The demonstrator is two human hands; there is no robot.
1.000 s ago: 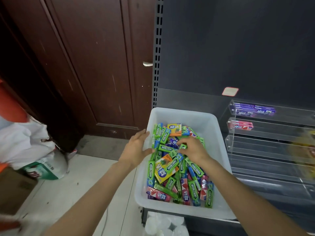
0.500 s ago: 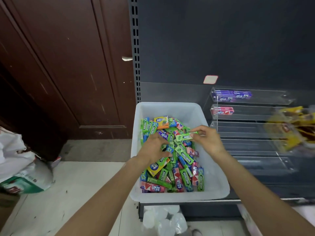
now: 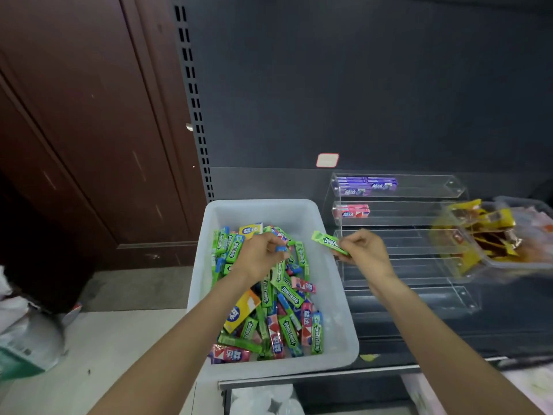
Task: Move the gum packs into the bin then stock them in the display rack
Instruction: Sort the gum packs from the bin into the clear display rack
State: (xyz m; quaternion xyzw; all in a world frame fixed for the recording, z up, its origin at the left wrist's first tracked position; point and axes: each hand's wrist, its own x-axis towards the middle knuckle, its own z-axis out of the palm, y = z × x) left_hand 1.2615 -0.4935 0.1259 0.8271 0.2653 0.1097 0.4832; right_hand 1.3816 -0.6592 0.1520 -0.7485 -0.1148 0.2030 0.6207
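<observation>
Right hand (image 3: 363, 253) pinches green Doublemint pack (image 3: 329, 242) toward rack tier (image 3: 419, 235) just beyond; left hand (image 3: 260, 259) pinches blue pack (image 3: 280, 249) over bin (image 3: 338, 310), queued next.

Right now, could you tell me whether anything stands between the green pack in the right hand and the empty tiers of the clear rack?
Nothing visible does. The right hand pinches the green gum pack just past the bin's rim, directly in front of the display rack, whose nearest tiers hold nothing and are open toward the hand.
</observation>
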